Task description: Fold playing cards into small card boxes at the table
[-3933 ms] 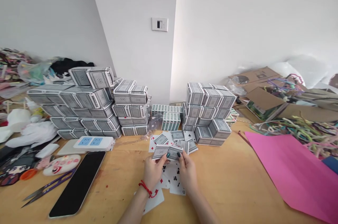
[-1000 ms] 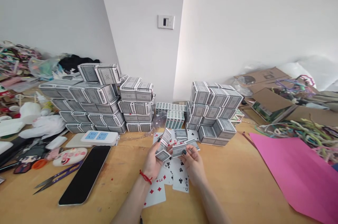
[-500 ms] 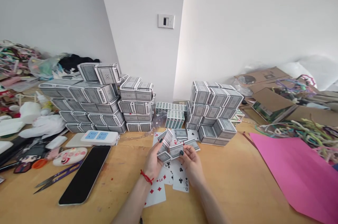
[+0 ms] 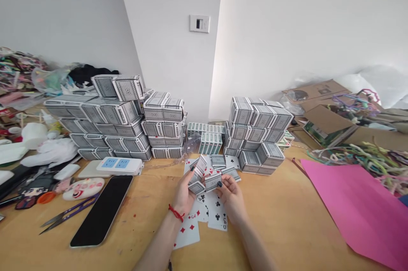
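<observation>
My left hand [image 4: 184, 196] is closed round a folded piece of patterned playing cards [image 4: 198, 176], held upright just above the wooden table [image 4: 287, 228]. My right hand [image 4: 232, 196] pinches a second folded card [image 4: 213, 181] and presses it against the left one. A red string circles my left wrist. Under both hands lie face-up loose cards [image 4: 204, 220] with clubs and diamonds, and more cards [image 4: 225, 164] lie face-down just beyond my fingers.
Stacks of folded card blocks stand at the back left [image 4: 117, 122] and back right [image 4: 258, 132]. A black phone [image 4: 102, 211], scissors [image 4: 68, 215] and a white power strip [image 4: 119, 165] lie to the left. Pink paper [image 4: 357, 211] covers the right; cardboard boxes [image 4: 325, 122] sit behind it.
Earlier both hands held one flat strip of cards. Since then the left piece has been turned upright, and the right hand's card has closed in against it.
</observation>
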A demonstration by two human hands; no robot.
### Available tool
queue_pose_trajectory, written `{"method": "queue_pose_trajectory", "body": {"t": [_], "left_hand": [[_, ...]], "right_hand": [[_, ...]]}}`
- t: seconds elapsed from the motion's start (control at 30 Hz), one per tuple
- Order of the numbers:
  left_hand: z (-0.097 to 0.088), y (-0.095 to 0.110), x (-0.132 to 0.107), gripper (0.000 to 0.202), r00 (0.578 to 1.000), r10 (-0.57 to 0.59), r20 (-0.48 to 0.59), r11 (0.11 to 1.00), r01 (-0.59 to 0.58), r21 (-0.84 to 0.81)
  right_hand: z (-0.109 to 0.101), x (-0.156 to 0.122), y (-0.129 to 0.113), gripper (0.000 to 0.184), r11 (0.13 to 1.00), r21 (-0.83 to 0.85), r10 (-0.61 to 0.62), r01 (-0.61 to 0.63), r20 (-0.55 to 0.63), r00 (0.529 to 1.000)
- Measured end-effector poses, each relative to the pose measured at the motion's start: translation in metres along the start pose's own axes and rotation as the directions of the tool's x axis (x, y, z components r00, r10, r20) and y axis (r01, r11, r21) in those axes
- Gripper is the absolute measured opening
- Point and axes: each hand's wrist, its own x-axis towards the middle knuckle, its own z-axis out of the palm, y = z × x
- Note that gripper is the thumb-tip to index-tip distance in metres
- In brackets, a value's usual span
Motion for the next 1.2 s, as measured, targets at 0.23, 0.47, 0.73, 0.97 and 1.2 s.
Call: {"method": "queue_pose_trajectory", "body": {"t": [0.23, 0.47, 0.73, 0.97, 1.2], "left_hand": [[0.003, -0.001, -0.002, 0.036, 0.997, 0.029, 0.072, 0.997, -0.034, 0.065], [0.005, -0.002, -0.003, 0.041, 0.997, 0.051, 0.064, 0.992, -0.058, 0.108], [0.002, -0.006, 0.0, 0.044, 0.993, 0.12, 0.015, 0.973, -0.12, 0.196], [0.008, -0.004, -0.007, 0.031, 0.968, 0.251, 0.028, 0.882, -0.241, 0.405], [0.005, -0.011, -0.007, 0.034, 0.966, 0.242, 0.095, 0.864, -0.259, 0.432]], "right_hand": [[0.003, -0.002, 0.0, 0.017, 1.0, -0.023, 0.016, -0.015, 0.019, 1.0], [0.007, -0.005, -0.003, 0.013, 1.0, -0.004, -0.002, 0.003, 0.074, 0.997], [0.011, -0.007, -0.006, 0.019, 0.993, -0.112, -0.034, 0.041, 0.064, 0.997], [0.019, -0.011, -0.003, 0.02, 0.925, -0.365, -0.093, 0.104, 0.047, 0.995], [0.021, -0.011, -0.003, 0.021, 0.932, -0.359, -0.061, 0.057, -0.001, 0.998]]}}
